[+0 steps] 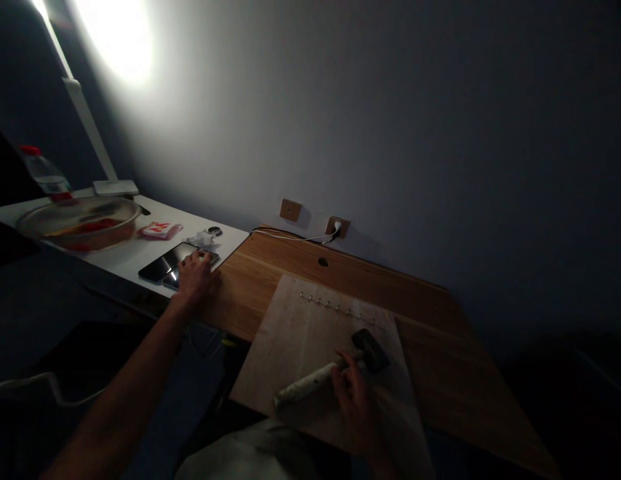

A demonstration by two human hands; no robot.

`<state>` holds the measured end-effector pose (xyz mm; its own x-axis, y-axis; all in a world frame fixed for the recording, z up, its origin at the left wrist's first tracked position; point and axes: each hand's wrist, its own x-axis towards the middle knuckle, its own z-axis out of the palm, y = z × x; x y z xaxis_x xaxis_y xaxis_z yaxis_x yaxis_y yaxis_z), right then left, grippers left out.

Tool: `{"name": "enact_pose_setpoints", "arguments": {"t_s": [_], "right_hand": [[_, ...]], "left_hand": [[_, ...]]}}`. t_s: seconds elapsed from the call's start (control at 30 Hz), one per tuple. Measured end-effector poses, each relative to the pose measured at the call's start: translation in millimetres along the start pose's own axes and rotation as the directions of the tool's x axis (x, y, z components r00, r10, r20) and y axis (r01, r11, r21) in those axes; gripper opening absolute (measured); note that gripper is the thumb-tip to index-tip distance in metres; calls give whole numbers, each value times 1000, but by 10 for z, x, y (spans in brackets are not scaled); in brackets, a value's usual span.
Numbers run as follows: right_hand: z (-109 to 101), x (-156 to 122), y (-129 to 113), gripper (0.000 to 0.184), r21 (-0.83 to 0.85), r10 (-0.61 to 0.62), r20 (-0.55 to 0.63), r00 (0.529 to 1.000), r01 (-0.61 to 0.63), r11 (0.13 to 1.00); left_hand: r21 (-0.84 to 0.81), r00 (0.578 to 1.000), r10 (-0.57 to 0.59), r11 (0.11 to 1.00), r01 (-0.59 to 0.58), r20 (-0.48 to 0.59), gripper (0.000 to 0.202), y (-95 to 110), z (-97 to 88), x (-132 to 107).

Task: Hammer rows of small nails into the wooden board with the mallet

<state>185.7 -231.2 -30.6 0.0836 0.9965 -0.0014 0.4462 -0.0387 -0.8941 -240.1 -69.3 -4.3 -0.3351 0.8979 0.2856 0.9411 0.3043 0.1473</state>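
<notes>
**A black-headed mallet with a pale wrapped handle [315, 381] is held in the right hand [355, 403] over a pale wooden board [290, 340].**

The handle is closed on by the fingers in a narrow grip, just below the head. The mallet is judged stiff and head-heavy, and the wrapped handle looks the safest place to take hold. It is held above the board's near part, with a row of small metal pins [335, 307] set farther along. The board is laid on a honey-brown wooden desk [440, 360]. The left hand [195, 277] is draped over glossy black flat devices [157, 268], though whether they are gripped cannot be told. Beyond them, a clear glass bowl [80, 223] is placed on a white desk [130, 257].
</notes>
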Motion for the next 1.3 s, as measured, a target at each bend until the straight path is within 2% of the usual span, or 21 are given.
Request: {"name": "enact_pose_setpoints", "arguments": {"t_s": [0.13, 0.3, 0.43, 0.57, 0.67, 0.77, 0.83, 0.93, 1.0, 1.07, 1.17, 1.23, 1.3], "right_hand": [[20, 12, 55, 72, 2, 8, -15, 1000, -8, 1000], [-5, 0, 50, 66, -4, -2, -15, 1000, 2, 1000], [18, -8, 25, 68, 31, 17, -24, 1000, -16, 999], [45, -16, 12, 71, 72, 49, -44, 998, -45, 996], [35, -12, 2, 73, 83, 59, -18, 998, -57, 995], [20, 0, 8, 72, 54, 30, -15, 999, -30, 998], [22, 2, 33, 71, 12, 0, -19, 1000, 0, 1000], [50, -22, 82, 67, -44, -45, -36, 998, 44, 998], [77, -54, 99, 65, -63, -66, -22, 998, 65, 996], [90, -83, 101, 62, -84, -96, -1, 995, 96, 992], [29, -96, 116, 56, -143, -157, -2, 988, 155, 977], [-95, -79, 172, 54, -181, -171, 7, 985, 169, 969], [-279, -57, 285, 54, -231, -166, 7, 986, 163, 959]], "left_hand": [[77, 992, -93, 993, 86, 89, 57, -150, -22, -6], [85, 994, -79, 994, 73, 75, 63, -155, -21, 78], [90, 993, -91, 992, 84, 76, 61, -181, 12, 157], [44, 993, -85, 996, 82, 79, 69, -236, 47, 196], [34, 992, -81, 996, 78, 92, 69, -265, 14, 203], [34, 994, -83, 996, 80, 66, 63, -194, -59, 159], [-7, 999, -32, 999, 32, -20, 51, -50, -93, 59], [-163, 976, 168, 968, -190, -139, 25, 286, -66, -236], [-311, 937, 312, 885, -346, -157, 13, 527, -2, -507], [-451, 891, 416, 770, -451, -180, 8, 723, 64, -784], [-609, 836, 533, 622, -492, -132, 9, 872, 100, -1113], [-650, 819, 569, 595, -473, -76, 11, 872, 71, -1255], [-635, 823, 565, 616, -466, -56, 16, 813, 24, -1356]]}}
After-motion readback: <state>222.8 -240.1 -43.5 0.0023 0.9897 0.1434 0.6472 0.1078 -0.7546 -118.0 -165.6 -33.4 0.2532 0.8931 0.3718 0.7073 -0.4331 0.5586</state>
